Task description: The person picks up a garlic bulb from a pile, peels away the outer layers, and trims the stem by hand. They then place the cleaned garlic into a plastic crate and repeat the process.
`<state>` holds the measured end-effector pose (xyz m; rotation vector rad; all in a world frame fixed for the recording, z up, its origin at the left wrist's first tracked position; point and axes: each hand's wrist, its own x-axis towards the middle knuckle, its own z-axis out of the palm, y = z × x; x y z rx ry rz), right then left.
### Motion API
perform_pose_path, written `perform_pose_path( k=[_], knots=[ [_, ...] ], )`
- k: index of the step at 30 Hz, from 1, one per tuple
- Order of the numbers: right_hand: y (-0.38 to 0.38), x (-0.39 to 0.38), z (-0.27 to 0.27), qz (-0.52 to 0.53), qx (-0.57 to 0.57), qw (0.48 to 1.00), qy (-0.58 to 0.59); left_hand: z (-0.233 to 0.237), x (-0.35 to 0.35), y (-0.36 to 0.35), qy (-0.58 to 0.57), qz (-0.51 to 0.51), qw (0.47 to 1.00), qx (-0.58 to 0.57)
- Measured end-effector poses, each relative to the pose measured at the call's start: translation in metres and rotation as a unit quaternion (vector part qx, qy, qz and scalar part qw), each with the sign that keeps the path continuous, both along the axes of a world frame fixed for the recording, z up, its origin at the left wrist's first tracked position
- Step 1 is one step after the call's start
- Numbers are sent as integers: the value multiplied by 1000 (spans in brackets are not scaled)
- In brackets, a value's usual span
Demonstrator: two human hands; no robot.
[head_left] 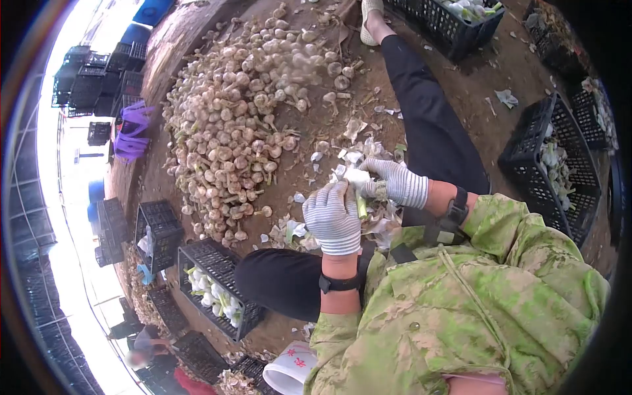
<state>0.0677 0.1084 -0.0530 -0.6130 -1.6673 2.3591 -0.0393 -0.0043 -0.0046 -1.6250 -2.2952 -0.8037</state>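
Observation:
My left hand (332, 217) and my right hand (395, 183), both in striped grey-white gloves, meet around one garlic bulb (356, 176). The bulb looks white and peeled, and its green stem (361, 205) points down between the hands. Fingers of both hands are closed on it. Loose garlic skins (385, 227) lie beneath and around the hands. Beyond them, a large heap of unpeeled garlic (230, 125) with stems covers the ground.
A black crate of white garlic (240, 276) stands beside my left knee, near a white bucket (289, 368). More black crates (559, 168) stand at the right and top. Stacked crates (89, 85) and another person (148, 349) are at the far left.

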Motion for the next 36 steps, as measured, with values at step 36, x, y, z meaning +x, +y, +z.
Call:
perform_pose_path(
  k=[36],
  knots=[
    [8,0,-26,-82,-511,852,75,-8,20,0,-205,-75,973,74]
  ],
)
